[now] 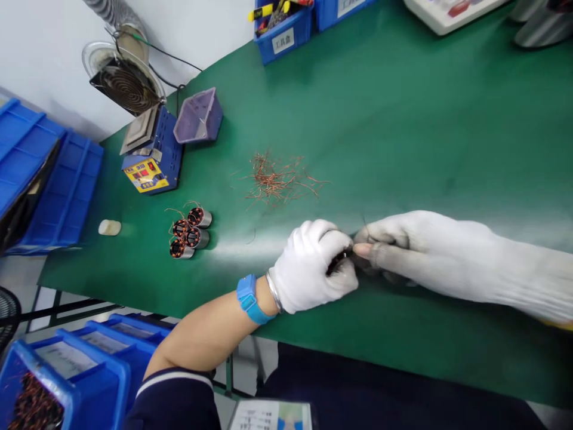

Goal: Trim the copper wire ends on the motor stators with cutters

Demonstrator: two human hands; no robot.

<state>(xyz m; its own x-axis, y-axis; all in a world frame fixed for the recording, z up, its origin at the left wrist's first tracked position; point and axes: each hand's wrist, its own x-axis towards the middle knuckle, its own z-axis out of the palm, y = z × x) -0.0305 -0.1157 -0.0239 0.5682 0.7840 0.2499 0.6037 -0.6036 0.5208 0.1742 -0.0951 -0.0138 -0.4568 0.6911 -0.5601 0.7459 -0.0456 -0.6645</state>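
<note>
My left hand [316, 266], in a white glove, is wrapped round a stator [339, 261]. Only its dark inside and a bit of rim show between the fingers; the rest is hidden. Close against it, my right hand [394, 251] has thumb and forefinger pinched together at the stator's edge. Its glove is grey with dirt and leaves the thumb tip bare. A thin wire end sticks up by the right fingers, but what they grip is too small to make out. Several metal stators [191, 230] with copper windings and loose wire ends stand together at the left.
Cut copper wires [275, 179] lie heaped mid-table. Farther left are a blue solder pot [154, 158], a purple bin [199, 119], an exhaust duct [129, 48] and a white cylinder [110, 227]. A blue tool box [284, 42] stands at the back. Blue crates [76, 191] flank the table.
</note>
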